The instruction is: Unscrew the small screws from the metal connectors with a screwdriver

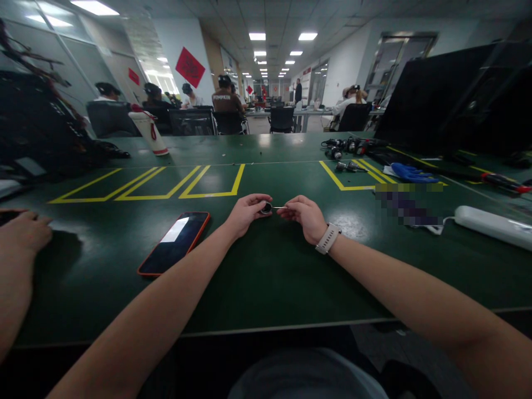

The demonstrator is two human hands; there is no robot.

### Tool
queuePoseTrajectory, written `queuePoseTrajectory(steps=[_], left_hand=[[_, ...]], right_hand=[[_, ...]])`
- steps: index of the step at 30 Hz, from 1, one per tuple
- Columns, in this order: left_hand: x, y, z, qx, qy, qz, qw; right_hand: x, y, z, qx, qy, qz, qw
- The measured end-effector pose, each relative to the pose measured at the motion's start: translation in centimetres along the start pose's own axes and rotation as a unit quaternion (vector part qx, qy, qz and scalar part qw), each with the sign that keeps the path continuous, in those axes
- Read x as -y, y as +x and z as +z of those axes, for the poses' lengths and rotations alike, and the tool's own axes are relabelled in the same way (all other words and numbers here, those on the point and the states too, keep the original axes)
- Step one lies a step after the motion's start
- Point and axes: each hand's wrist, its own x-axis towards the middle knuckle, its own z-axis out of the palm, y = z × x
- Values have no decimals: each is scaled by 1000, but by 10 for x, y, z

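My left hand (245, 213) is closed in a pinch on a small dark round part (266, 209) just above the green table (266, 277). My right hand (303, 216), with a white watch on its wrist, is closed on a thin metal pin (279, 208) whose tip points at the round part. The two hands meet at the middle of the table, almost touching. What the small part is exactly I cannot make out.
A phone in an orange case (174, 243) lies left of my left hand. Another person's hand (22, 230) rests at the far left. A white power strip (492, 224), blue glove (409, 173), small tools (349, 148) and a dark monitor (436, 97) stand right; a white bottle (150, 133) back left.
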Motion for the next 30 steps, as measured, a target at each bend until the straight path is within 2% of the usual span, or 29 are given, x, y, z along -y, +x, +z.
queuePoseTrajectory(steps=[6, 14, 20, 25, 30], left_hand=[[-5, -3, 0, -8, -26, -3, 1000], [-2, 1, -2, -21, -64, 4, 998], [0, 3, -2, -26, -80, 15, 996], [-3, 3, 1, -39, -93, 27, 995], [-5, 2, 2, -42, -96, 27, 994]], right_hand=[[0, 1, -2, 3, 34, 12, 999], [1, -7, 5, 12, -25, -86, 996], [1, -11, 7, 45, -78, -126, 988], [0, -10, 6, 63, -71, -129, 987], [-1, -7, 5, 70, -41, -99, 992]])
